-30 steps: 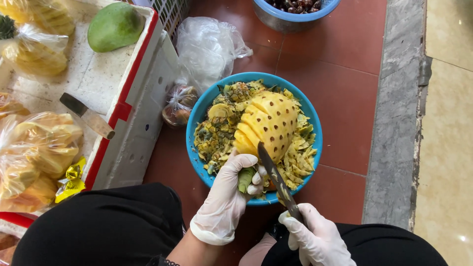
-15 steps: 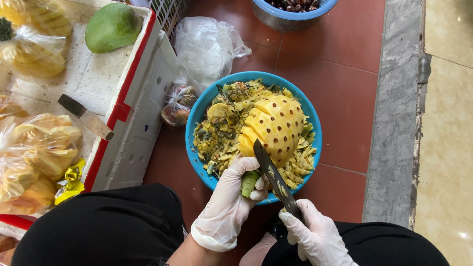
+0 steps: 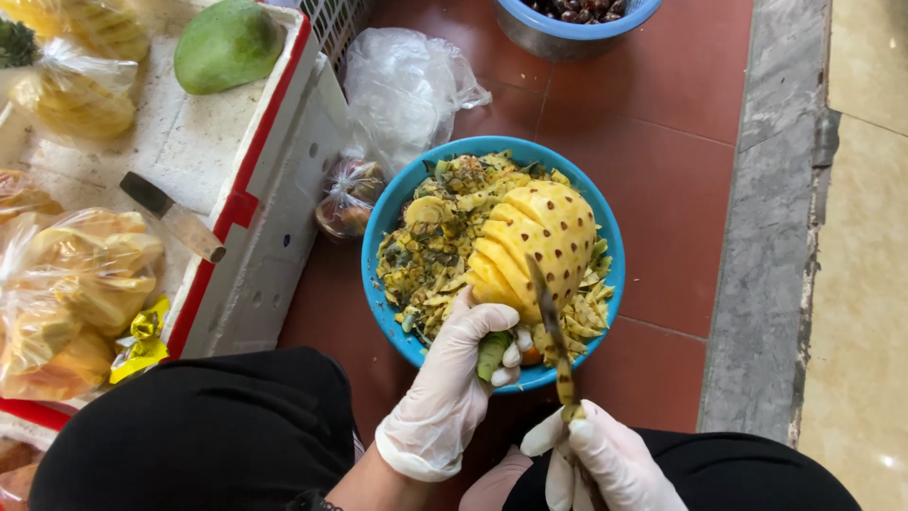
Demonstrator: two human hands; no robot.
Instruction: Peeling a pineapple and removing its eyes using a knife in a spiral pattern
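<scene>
Most of the pineapple (image 3: 539, 246) is already bare yellow flesh, so the peeling looks finished; rows of dark eyes still dot it, with a few slanted grooves cut on its near side, so by my reading the eye-cutting is only begun. Far left of the hands lies a white foam box (image 3: 274, 189) with a red edge, carrying bagged peeled pineapples (image 3: 80, 284), a green mango (image 3: 227, 43) and a cleaver (image 3: 172, 218). The left hand (image 3: 454, 378), gloved white, is closed around the green stalk end under the fruit, tilting it over a blue bowl (image 3: 388, 312) heaped with peel scraps. The right hand (image 3: 601, 459), also gloved, grips a knife (image 3: 553, 326) by its handle, the blade laid against the flesh. Beyond the hands sit clear plastic bags (image 3: 402, 90) and another blue basin (image 3: 577, 33) of dark fruit. Everything rests on a red tiled floor (image 3: 662, 180); right of the hands runs a grey stone strip, then pale tiles.
</scene>
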